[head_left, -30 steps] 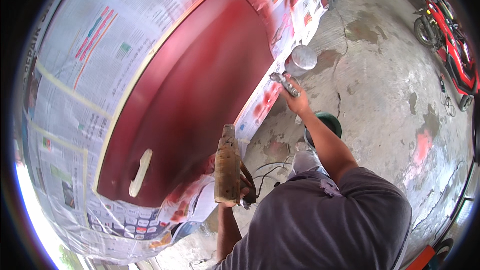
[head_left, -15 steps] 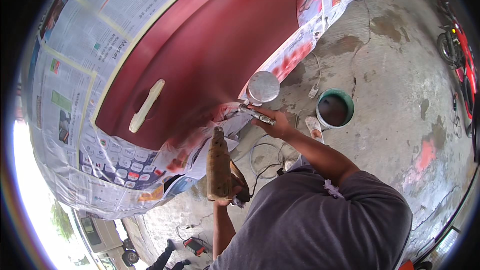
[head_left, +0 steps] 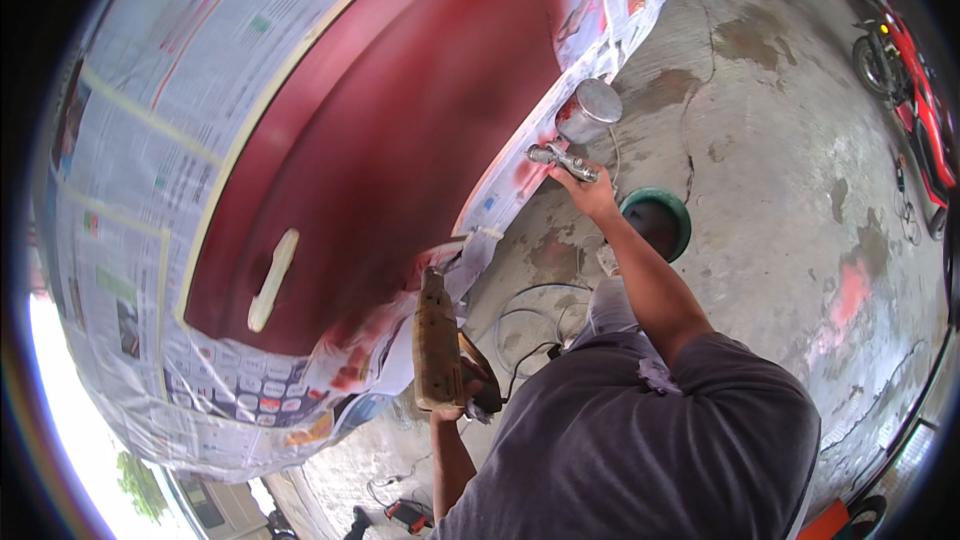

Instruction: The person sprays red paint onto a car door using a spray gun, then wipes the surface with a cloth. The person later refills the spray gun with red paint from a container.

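Note:
A silver spray gun is gripped in my right hand, its round metal paint cup on the far side. Its nozzle end lies over the papered lower edge of a dark red car door, apart from the surface. Nearer to me, my left hand is closed round the handle of a brownish, worn heat gun, its narrow end toward the door. The barrel partly hides the left fingers. Tape covers the pale door handle.
Newspaper masking and tape surround the door. On the concrete floor are a green bucket of dark liquid, just beyond my right forearm, and a coiled hose. A red motorcycle stands far right; a red-and-black device lies near bottom.
My right hand has carried the spray gun farther out and to the right, along the door's lower edge. The left hand with the heat gun stays almost in place.

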